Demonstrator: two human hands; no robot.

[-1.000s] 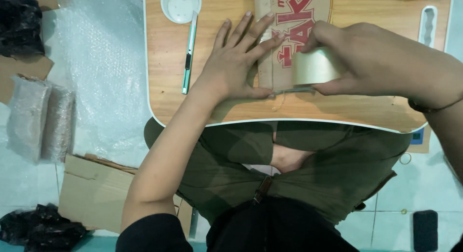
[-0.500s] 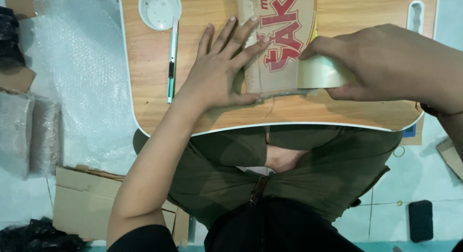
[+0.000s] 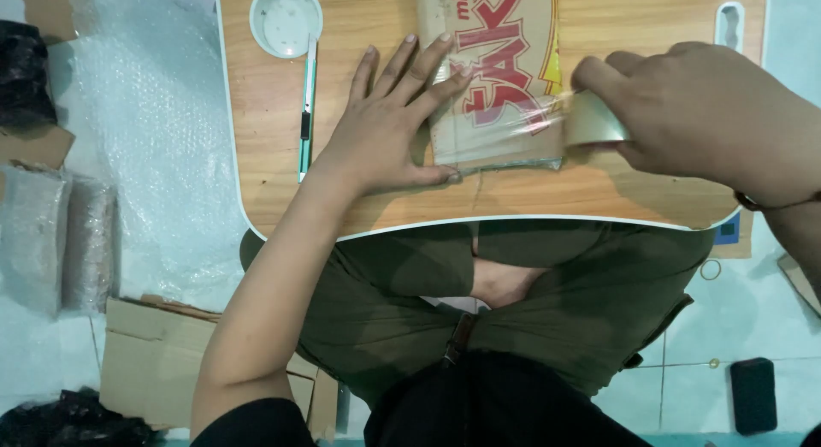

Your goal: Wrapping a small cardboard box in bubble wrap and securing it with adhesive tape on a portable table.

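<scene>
Taping a cardboard parcel on a small wooden lap desk.

Left hand (image 3: 385,130) lay spread flat on the cardboard parcel (image 3: 496,79); right hand (image 3: 693,113) gripped a tape roll (image 3: 590,120) at its right edge, mid-desk (image 3: 599,190). Left: cutter (image 3: 304,113), white lid (image 3: 286,19); bubble wrap (image 3: 145,130) covered the tiled floor (image 3: 770,310).

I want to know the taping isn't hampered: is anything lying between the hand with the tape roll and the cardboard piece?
Nothing visible does. The right hand holds the tape roll at the cardboard piece, clear tape stretched onto it. The left hand presses the cardboard's other side.
</scene>
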